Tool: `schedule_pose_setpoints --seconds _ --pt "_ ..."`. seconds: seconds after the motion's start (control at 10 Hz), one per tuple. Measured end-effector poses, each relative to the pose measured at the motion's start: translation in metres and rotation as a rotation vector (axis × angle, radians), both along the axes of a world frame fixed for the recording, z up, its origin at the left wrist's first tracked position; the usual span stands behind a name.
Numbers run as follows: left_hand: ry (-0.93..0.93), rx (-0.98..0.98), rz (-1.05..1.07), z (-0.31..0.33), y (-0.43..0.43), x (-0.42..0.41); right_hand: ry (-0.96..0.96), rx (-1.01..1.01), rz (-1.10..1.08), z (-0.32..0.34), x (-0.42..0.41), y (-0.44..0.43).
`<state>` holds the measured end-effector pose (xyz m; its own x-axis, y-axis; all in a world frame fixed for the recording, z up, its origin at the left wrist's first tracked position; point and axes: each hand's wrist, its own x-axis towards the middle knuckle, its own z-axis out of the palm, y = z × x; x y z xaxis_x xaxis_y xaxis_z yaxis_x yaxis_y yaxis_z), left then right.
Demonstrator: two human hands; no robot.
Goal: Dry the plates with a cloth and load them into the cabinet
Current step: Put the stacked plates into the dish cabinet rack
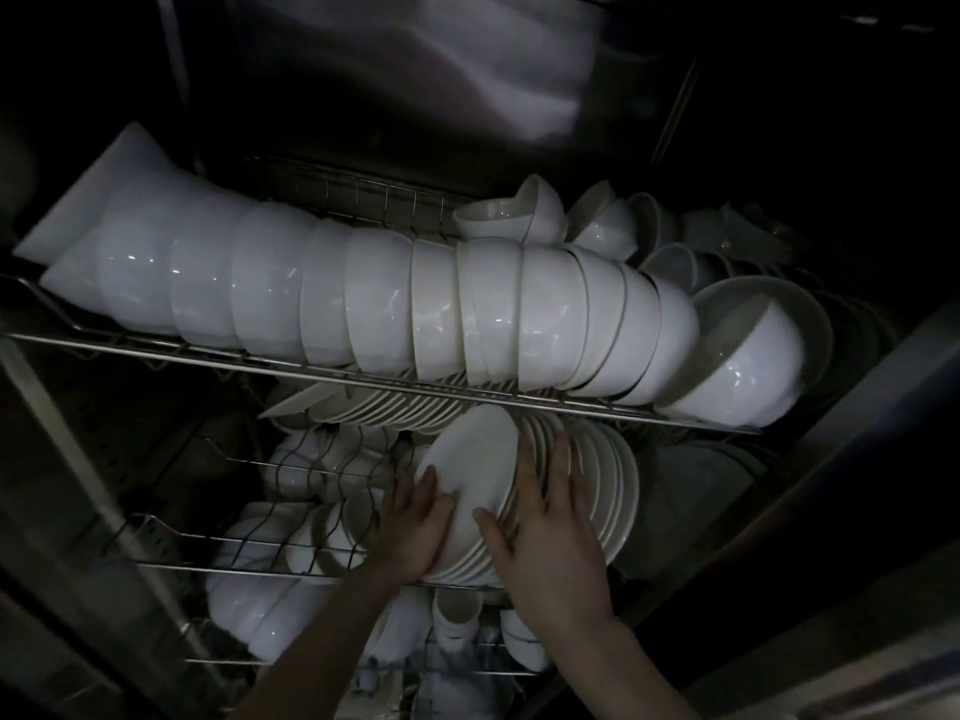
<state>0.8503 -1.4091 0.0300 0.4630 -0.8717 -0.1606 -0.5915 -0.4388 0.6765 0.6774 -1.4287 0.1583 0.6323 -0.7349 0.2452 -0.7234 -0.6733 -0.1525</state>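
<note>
Our right hand [556, 532] is closest to us; its fingers are straight and spread over the top rims of the row of plates [608, 475], and its thumb lies on the front plate [472, 459]; it is not curled round anything. Our left hand [415, 517] is flat too, and its fingers press on the white face of that same plate; we think the two hands push the plate in and keep the row from tipping over.

The plates stand on their edges near the front right corner of the lower rack [156, 532], inside the cabinet [415, 70]; they lean on each other like books, so many can fit and water can run off. More plates stand behind them, half hidden under the front edge of the upper rack [208, 353].

On that upper rack a long line of bowls [363, 304] lies tucked one into the next, from the left edge to the right edge. Small bowls [311, 459] sit on the left side of the lower rack.

We see no cloth here. It is very dark, and we can read no words or labels.
</note>
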Motion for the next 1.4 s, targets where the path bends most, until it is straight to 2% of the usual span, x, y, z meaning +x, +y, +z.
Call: schedule_pose_setpoints --seconds 0.1,0.2,0.3,0.5,0.7,0.8,0.9,1.0,1.1,1.2,1.4 --pt "0.042 -0.059 0.085 0.005 0.000 0.001 0.044 -0.082 -0.008 -0.004 -0.006 0.004" --pt "0.109 -0.085 0.120 0.009 0.001 0.001 0.094 -0.052 -0.011 -0.005 -0.008 0.005" --pt "0.104 -0.068 0.105 0.011 0.002 0.001 0.089 -0.045 -0.010 -0.009 -0.007 0.004" --pt "0.121 -0.168 0.213 0.013 0.005 -0.003 0.121 -0.132 -0.048 -0.005 -0.008 0.008" --pt "0.129 -0.290 0.275 0.015 0.007 -0.007 -0.004 -0.169 -0.019 -0.017 -0.015 0.002" --pt "0.217 -0.440 0.227 0.025 0.016 -0.013 -0.064 -0.186 0.017 -0.025 -0.018 -0.007" --pt "0.232 -0.548 0.080 0.033 0.030 -0.017 -0.109 -0.173 0.038 -0.030 -0.015 -0.016" --pt "0.166 -0.547 -0.091 0.032 0.046 -0.017 -0.120 -0.168 0.041 -0.033 -0.012 -0.019" --pt "0.042 -0.431 -0.192 0.031 0.052 -0.018 -0.106 -0.179 0.058 -0.034 -0.015 -0.025" --pt "0.006 -0.376 -0.183 0.032 0.051 -0.019 -0.103 -0.203 0.070 -0.032 -0.017 -0.026" --pt "0.040 -0.439 -0.107 0.047 0.060 -0.033 -0.117 -0.209 0.110 -0.030 -0.021 -0.028"
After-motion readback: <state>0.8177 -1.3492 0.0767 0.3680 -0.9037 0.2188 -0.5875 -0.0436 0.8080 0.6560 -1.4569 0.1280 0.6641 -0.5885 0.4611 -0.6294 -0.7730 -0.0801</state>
